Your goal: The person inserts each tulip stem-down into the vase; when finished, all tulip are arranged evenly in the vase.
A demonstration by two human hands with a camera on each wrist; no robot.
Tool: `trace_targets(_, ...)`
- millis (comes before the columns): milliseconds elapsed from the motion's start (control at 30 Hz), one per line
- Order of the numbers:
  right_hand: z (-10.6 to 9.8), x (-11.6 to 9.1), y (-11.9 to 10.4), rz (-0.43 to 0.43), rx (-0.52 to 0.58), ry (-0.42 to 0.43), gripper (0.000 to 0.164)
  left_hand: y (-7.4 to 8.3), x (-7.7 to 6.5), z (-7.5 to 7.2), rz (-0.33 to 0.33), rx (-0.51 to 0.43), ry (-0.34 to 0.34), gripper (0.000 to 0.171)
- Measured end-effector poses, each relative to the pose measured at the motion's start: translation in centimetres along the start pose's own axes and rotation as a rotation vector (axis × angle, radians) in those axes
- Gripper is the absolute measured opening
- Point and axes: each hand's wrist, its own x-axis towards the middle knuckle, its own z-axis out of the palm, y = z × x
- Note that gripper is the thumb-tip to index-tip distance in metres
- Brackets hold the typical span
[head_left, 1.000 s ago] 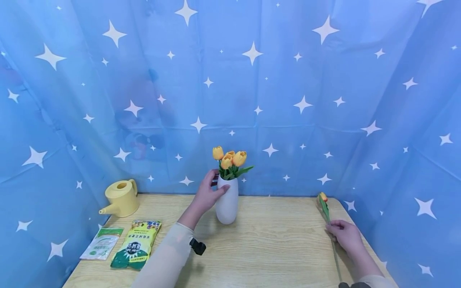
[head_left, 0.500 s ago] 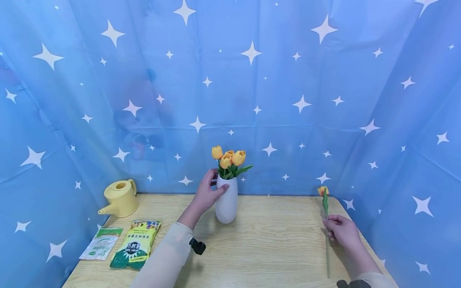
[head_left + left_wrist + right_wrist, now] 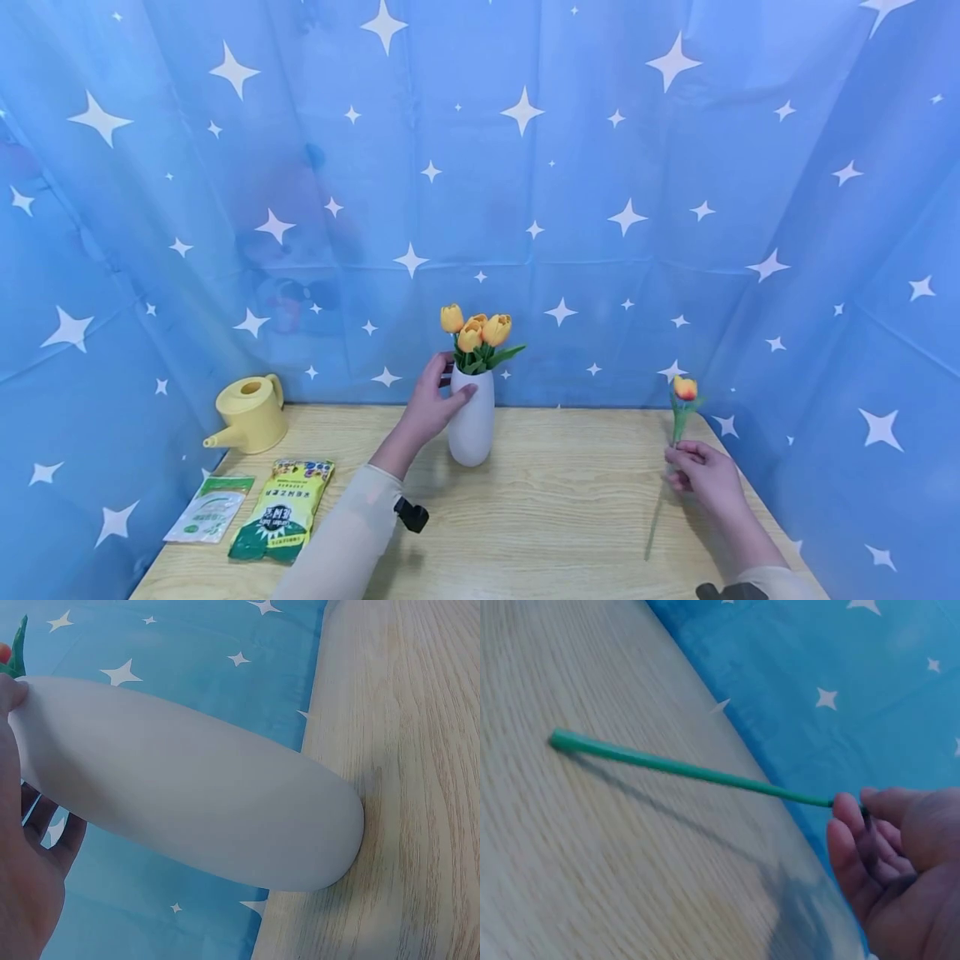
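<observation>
A white vase (image 3: 472, 425) stands upright near the table's back edge, several orange-yellow tulips (image 3: 497, 329) with green leaves rising from its mouth. My left hand (image 3: 433, 402) grips the vase by its upper part, thumb in front and fingers behind; the left wrist view shows the vase's smooth side (image 3: 187, 784). At the table's right side my right hand (image 3: 705, 475) pinches a single orange-red tulip (image 3: 685, 388) by its stem. The bloom points up and the long green stem (image 3: 682, 769) slants down below the fingers. Whether its lower end touches the table is unclear.
A yellow watering can (image 3: 251, 417) stands at the table's back left corner. In front of it lie a yellow-green packet (image 3: 285, 508) and a smaller white-green packet (image 3: 212, 508). Blue star-patterned curtain (image 3: 480, 208) surrounds the wooden table (image 3: 570, 500) at the back and sides.
My right hand has moved slightly left and up, turning the tulip so its bloom rises and its stem's lower end swings left. My left hand stays on the vase.
</observation>
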Motion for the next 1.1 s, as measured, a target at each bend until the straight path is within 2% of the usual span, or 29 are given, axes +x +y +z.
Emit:
trace_targets(267,0.7,0.0,-1.2,-0.053,0.058,0.004,0.047,0.2,0.0,0.3,-0.047,-0.001,-0.003,0.075)
trace_targets(467,1.6,-0.2,-3.0,-0.100,0.110,0.032,0.047,0.4,0.1,0.3,-0.077,0.002,-0.005,0.071)
trace_targets(733,2.9,-0.8,-5.7,-0.198,0.122,0.059,0.039,0.2,0.2,0.3,-0.069,-0.008,-0.023,0.066)
trace_targets(900,3.7,-1.0,-7.6,-0.246,0.132,0.050,0.046,0.0,0.2,0.3,-0.069,-0.011,-0.021,0.065)
trace_targets(1100,4.6,-1.0,-10.4,-0.280,0.198,0.034,0.039,0.2,0.1,0.3,-0.077,-0.020,-0.021,0.064)
